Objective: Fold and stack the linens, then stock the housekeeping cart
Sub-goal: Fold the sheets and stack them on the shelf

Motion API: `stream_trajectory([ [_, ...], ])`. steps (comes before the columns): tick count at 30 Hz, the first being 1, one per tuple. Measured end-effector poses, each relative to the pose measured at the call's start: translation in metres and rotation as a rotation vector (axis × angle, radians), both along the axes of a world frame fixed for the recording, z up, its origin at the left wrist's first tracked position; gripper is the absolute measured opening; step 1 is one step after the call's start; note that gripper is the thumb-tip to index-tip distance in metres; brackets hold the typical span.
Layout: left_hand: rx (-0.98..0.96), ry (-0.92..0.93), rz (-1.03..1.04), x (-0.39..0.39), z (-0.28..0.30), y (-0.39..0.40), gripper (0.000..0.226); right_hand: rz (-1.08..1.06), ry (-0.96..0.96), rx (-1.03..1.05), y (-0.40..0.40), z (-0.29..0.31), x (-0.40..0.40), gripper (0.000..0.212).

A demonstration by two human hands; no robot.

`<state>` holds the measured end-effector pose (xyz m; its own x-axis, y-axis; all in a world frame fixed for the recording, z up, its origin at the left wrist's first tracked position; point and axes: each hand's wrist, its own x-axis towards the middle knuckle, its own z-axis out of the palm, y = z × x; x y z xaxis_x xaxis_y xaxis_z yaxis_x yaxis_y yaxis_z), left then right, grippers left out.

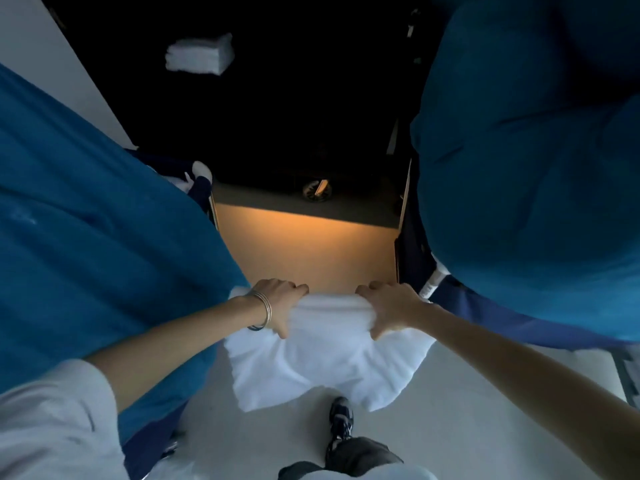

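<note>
A folded white linen (329, 355) hangs in front of me at the near edge of the cart's tan shelf (304, 251). My left hand (277, 303), with bangles on the wrist, grips its upper left edge. My right hand (388, 306) grips the upper right edge, fingers curled over the fold. The lower part of the linen droops toward the pale floor. A stack of folded white linens (199, 55) sits far back in the dark upper part of the cart.
Big blue fabric bags (86, 220) (526, 168) flank the cart shelf on both sides. A cart wheel (317, 190) shows beyond the shelf's far edge. My shoe (341, 420) stands on the pale floor below the linen.
</note>
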<state>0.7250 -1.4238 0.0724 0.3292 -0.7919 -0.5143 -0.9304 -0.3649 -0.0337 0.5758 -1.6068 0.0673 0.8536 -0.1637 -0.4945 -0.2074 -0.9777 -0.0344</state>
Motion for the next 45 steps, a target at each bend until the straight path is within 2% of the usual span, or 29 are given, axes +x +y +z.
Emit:
stream_trajectory([
  [8,-0.06,-0.053,0.044,0.074,-0.003,-0.06,0.068,0.074,-0.05,-0.063,-0.07,0.005,0.087,0.077],
  [13,-0.034,0.049,0.08,0.131,-0.006,-0.091,0.068,0.061,-0.013,-0.03,-0.104,0.011,0.143,0.077],
  [18,-0.014,0.082,0.028,0.196,-0.008,-0.12,0.065,0.002,0.016,0.012,-0.123,0.007,0.193,0.073],
  [28,-0.042,-0.015,-0.065,0.323,0.003,-0.158,0.068,-0.067,-0.048,-0.046,-0.149,0.01,0.307,0.07],
  [45,0.003,0.015,-0.001,0.481,-0.012,-0.22,0.075,0.035,-0.013,0.005,-0.227,0.003,0.485,0.069],
])
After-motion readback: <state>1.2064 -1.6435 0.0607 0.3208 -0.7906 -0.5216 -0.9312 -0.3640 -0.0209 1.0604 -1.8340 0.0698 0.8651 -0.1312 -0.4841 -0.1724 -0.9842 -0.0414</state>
